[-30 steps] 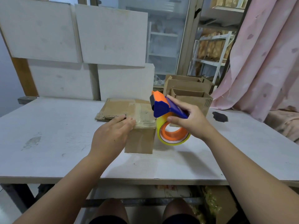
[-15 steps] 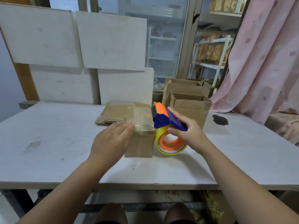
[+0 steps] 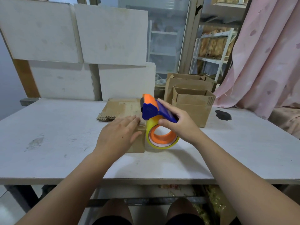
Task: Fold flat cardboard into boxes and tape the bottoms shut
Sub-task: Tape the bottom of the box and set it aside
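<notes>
A small cardboard box (image 3: 138, 143) stands on the white table (image 3: 48, 135), bottom side up. My left hand (image 3: 118, 135) lies flat on its top with straight fingers, pressing down and covering most of it. My right hand (image 3: 178, 125) grips the blue handle of an orange and blue tape dispenser (image 3: 151, 109) with a yellow tape roll (image 3: 162, 137). The dispenser is against the box's right side, its roll just above the table.
A stack of flat cardboard sheets (image 3: 116, 111) lies behind the box. Two open folded boxes (image 3: 193, 103) stand at the back right. A dark stain (image 3: 223, 115) marks the table. A pink curtain (image 3: 263, 54) hangs on the right. White boards (image 3: 81, 38) lean behind the table.
My right hand has brought the dispenser down the box's right side toward the table. My left hand has slid to the right across the box top and now covers it.
</notes>
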Demonstrator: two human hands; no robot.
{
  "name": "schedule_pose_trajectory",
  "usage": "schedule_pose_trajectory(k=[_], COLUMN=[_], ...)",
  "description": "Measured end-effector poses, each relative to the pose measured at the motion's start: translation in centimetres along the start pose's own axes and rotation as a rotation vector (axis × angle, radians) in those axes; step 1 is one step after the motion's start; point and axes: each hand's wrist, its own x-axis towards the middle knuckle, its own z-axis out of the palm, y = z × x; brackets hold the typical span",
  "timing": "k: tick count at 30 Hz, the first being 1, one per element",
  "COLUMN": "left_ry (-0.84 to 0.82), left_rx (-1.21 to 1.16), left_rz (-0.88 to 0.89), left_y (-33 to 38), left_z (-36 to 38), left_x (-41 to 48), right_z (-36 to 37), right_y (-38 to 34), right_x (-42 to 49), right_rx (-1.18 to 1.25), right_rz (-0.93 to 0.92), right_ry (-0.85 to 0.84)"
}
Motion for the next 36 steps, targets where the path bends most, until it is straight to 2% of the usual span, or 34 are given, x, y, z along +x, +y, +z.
schedule_pose_trajectory(k=[7,11,14,15,19,21,23,26,28,29,33,36], left_ry=[0.055,0.074,0.085,0.09,0.116,0.122,0.123,0.13,0.139,0.145,0.131,0.114], left_rx=[0.007,0.022,-0.041,-0.052,-0.027,-0.029,-0.045,-0.022,-0.014,-0.005,-0.058,-0.055], left_rz=[0.047,0.031,0.017,0.014,0.026,0.044,0.056,0.061,0.058,0.058,0.058,0.055], left_y=[-0.3,-0.1,-0.3,-0.4,-0.3,-0.3,-0.4,-0.2,-0.2,-0.2,-0.4,-0.3], left_z=[0.1,-0.4,-0.1,0.0,0.1,0.1,0.1,0.1,0.0,0.0,0.1,0.1], left_x=[0.5,0.7,0.6,0.6,0.6,0.6,0.6,0.7,0.7,0.7,0.6,0.6], right_z=[-1.6,-1.2,-1.0,-1.0,-2.1,-3.0,-3.5,-3.9,-3.8,-3.9,-5.3,-5.6], right_y=[-1.1,-0.4,0.8,1.3,2.0,2.0,1.6,2.3,2.8,2.9,2.2,2.3], right_x=[0.7,0.3,-0.2,-0.4,-1.1,-1.2,-1.6,-2.3,-2.6,-2.7,-2.7,-3.1], right_rx=[-0.208,-0.211,-0.313,-0.294,0.14,0.207,0.144,-0.196,-0.321,-0.299,0.087,0.012], right_rz=[-0.043,-0.04,-0.059,-0.049,-0.023,-0.022,-0.012,0.011,0.016,0.012,-0.008,-0.014], right_ry=[-0.052,-0.047,-0.059,-0.057,0.045,0.061,0.049,-0.018,-0.067,-0.061,0.083,0.069])
